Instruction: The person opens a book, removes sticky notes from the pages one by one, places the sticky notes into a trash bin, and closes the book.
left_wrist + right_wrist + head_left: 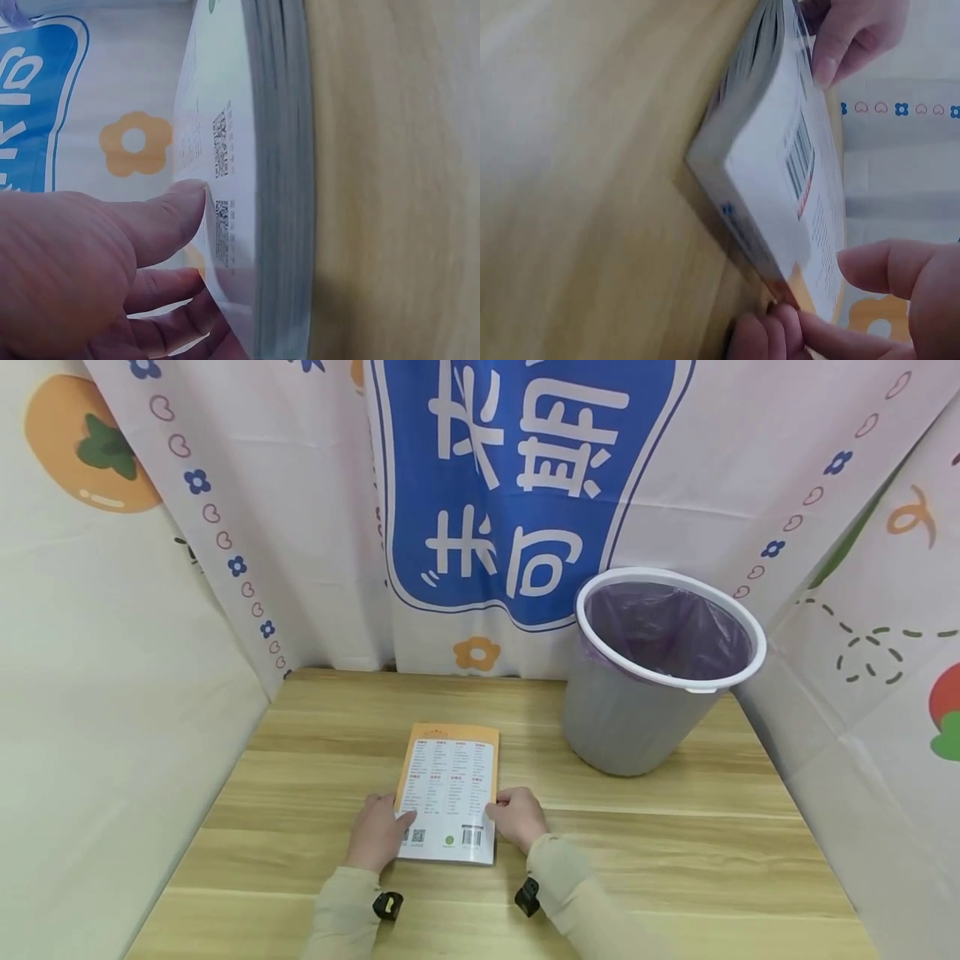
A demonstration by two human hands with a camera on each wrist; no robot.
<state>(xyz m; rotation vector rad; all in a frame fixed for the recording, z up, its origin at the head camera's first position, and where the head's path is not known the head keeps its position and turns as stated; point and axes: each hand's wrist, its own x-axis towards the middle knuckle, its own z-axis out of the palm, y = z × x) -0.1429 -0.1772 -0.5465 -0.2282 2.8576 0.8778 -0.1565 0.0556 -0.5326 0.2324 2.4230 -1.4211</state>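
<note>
A thick paperback book [447,789] lies back cover up on the wooden table, its orange top edge pointing away. Text columns, QR codes and a barcode show on the white panel. My left hand [377,832] grips the book's left edge; in the left wrist view the thumb [176,214] presses the cover by the QR codes and lifts the cover's edge a little. At the spine side, my right hand [519,817] holds the book, thumb over the cover. In the right wrist view its curled fingers [780,330] meet the spine near the table.
A grey trash bin [637,718] with a white rim and purple liner stands at the back right of the table [675,852]. Printed curtains [322,527] hang behind and on both sides. Dark bands sit on both wrists.
</note>
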